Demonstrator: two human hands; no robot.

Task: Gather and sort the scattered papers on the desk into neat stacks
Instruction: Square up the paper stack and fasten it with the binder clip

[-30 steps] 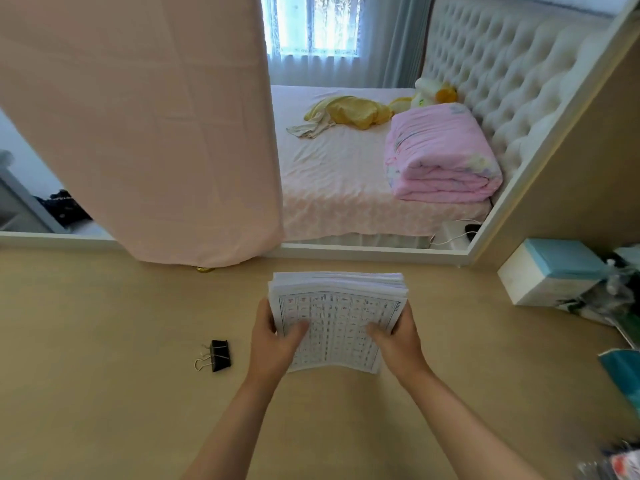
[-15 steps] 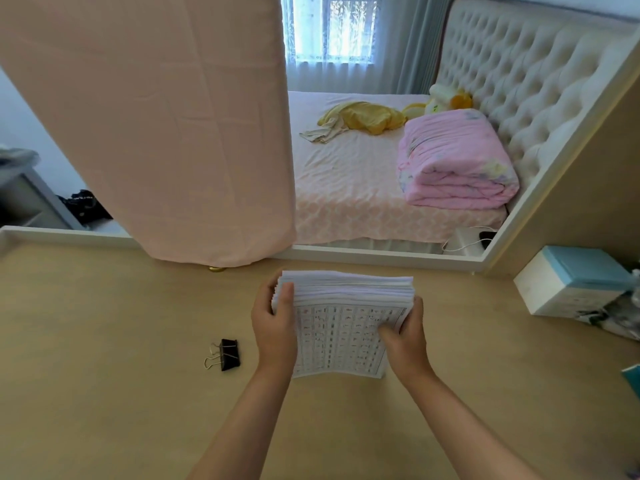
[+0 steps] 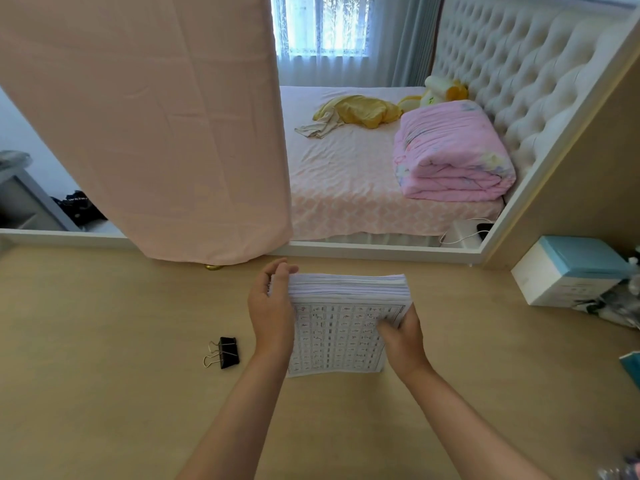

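Pale wood desk (image 3: 104,393) is nearest. The thick stack of white printed papers (image 3: 343,334) sits on it, right in front, btwn both hands. Left hand (image 3: 272,313) lies flat on its left side, fingers mostly straight, tips at the far corner. Right hand (image 3: 403,337) pinches the right side, thumb on the top page. Its long way points away from the person; both hands are equally near. Next is prob. a tap to square it. Small black metal binder clip (image 3: 225,353) lies just left. The page's print is too tiny to read. Farther right is a white box w/ teal top (image 3: 568,271); label unreadable.
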